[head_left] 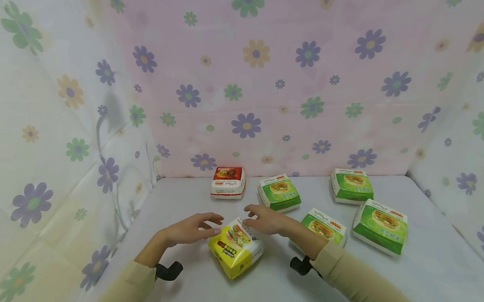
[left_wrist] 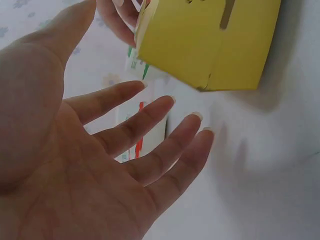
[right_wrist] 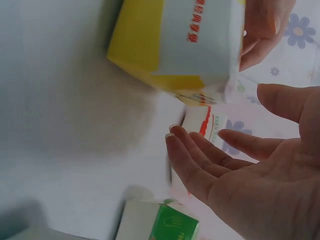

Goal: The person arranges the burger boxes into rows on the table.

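Observation:
A yellow and white burger box (head_left: 235, 249) sits turned at an angle between my two hands, at the front middle of the table. My left hand (head_left: 190, 230) is at its left, fingers spread and slightly bent; in the left wrist view its palm and fingers (left_wrist: 150, 165) hold nothing and stand apart from the box's yellow side (left_wrist: 210, 45). On the right, my right hand (head_left: 266, 219) reaches over the far corner with relaxed fingers. In the right wrist view these fingers (right_wrist: 195, 165) are beside the box (right_wrist: 185, 40) with a gap. Whether a thumb touches it, I cannot tell.
Behind the hands stands a red and white burger box (head_left: 228, 182). Several green and white boxes lie to the right, among them one (head_left: 280, 192) at the back and one (head_left: 322, 228) partly hidden by my right forearm. Flowered cloth (head_left: 280, 96) walls the table's back and sides.

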{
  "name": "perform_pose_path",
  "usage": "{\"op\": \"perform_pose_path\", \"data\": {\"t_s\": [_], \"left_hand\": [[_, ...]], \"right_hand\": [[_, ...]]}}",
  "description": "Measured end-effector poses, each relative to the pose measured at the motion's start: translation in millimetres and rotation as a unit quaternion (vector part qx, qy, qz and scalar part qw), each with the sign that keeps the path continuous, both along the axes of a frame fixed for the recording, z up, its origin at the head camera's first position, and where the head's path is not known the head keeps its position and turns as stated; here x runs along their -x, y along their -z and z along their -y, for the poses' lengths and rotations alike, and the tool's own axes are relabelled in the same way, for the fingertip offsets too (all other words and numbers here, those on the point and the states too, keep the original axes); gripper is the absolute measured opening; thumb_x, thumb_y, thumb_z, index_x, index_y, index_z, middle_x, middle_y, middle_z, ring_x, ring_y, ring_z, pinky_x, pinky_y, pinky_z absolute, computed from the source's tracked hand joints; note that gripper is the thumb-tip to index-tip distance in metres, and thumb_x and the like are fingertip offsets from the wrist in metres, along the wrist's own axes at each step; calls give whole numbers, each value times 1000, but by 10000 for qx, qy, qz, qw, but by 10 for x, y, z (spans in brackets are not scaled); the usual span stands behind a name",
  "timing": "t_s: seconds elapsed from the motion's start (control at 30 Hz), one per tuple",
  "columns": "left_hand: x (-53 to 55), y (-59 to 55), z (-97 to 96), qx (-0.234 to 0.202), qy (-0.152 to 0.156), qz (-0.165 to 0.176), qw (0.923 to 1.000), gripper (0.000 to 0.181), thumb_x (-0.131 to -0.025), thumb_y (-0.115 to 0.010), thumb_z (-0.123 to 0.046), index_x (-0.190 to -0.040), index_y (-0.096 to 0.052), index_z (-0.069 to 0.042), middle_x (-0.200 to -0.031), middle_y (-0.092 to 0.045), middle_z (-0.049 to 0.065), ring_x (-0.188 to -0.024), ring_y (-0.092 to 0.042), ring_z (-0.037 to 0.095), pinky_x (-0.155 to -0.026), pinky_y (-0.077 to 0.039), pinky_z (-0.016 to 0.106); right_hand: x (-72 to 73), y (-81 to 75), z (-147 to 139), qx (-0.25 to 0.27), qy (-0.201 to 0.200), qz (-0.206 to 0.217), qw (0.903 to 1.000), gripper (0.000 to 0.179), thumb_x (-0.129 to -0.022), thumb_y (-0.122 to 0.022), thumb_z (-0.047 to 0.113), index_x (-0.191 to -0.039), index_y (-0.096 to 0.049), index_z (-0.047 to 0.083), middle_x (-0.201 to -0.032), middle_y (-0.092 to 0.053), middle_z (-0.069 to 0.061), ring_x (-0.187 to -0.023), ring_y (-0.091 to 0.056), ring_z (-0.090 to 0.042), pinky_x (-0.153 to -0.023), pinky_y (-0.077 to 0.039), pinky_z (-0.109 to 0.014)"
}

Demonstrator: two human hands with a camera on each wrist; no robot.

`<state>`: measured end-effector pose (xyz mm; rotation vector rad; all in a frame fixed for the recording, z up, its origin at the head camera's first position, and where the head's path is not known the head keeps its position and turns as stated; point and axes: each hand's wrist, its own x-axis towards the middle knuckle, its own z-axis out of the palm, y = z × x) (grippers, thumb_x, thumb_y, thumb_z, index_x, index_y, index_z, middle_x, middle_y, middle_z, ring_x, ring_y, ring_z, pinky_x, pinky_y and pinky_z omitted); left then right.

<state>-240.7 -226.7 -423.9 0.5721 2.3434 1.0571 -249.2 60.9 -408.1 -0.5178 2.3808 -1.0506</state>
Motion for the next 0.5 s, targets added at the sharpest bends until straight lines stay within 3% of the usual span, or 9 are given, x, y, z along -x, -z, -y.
{"op": "perform_pose_path", "data": {"t_s": [0.13,0.5], "left_hand": [[-61,30,-21,51,168,56,9998,56,-102,-63,-44,-149,-51,-17,-147,-53,9,-129,-55,31,-101,-49,58],[-142,163,-57,371,-18,210,9991,64,-96,-68,-52,-150,-50,-23,-149,-52,5,-127,-54,28,-100,-49,56]], "right_hand": [[-16,56,6,159,11,149,9998,51,-105,-58,32,-148,-49,8,-140,-56,-16,-127,-55,-33,-100,-50,-56],[-38,218,-28,487,-201,209,9984,47,-105,-57,32,-149,-51,16,-145,-55,-13,-131,-52,-31,-106,-45,-57]]}}
